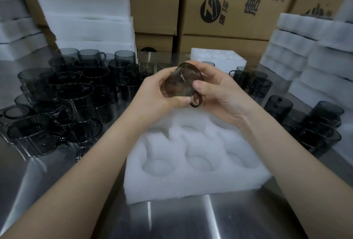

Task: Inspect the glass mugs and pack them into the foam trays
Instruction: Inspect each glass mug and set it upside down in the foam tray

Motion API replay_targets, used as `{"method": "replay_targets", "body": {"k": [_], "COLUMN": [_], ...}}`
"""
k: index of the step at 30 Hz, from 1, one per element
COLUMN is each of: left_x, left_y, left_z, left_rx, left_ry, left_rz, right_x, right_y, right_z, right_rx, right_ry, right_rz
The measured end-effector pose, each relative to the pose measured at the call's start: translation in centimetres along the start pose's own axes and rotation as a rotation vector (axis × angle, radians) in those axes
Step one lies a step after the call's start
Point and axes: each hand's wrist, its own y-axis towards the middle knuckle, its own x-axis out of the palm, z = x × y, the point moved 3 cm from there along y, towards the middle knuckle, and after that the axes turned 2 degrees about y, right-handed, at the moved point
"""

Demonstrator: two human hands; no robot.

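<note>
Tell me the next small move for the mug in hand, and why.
Probably tip the smoky grey glass mug upright and lower it into an empty pocket of the white foam tray below. The left hand and right hand hold it tilted on its side above that tray, and its visible pockets hold nothing.

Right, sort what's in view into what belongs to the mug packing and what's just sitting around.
Part of the job: held mug, gripped by left hand and right hand; open foam tray; loose mugs on the left; mugs on the right.

Just sitting around: cardboard boxes; stacked foam sheets; steel table.
</note>
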Motion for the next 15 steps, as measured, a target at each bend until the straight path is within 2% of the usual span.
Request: {"method": "replay_targets", "body": {"k": [4,8,12,15], "left_x": [0.47,0.77,0.92,0.20], "left_y": [0.13,0.08,0.06,0.25], "left_z": [0.05,0.03,0.34,0.06], "left_rx": [-0.001,-0.004,-0.016,-0.065], "left_ry": [0.167,0.288,0.256,0.143], "left_rz": [-0.012,-0.022,0.007,0.172], "right_x": [0.11,-0.08,-0.26,-0.32], "right_y": [0.03,0.03,-0.05,0.02], "right_z": [0.40,0.18,-0.02,-0.28], "right_rx": [-0.053,-0.127,-0.108,-0.088], "right_ry": [-0.233,-0.384,-0.241,-0.100], "right_rz": [0.216,0.322,0.365,0.396]}}
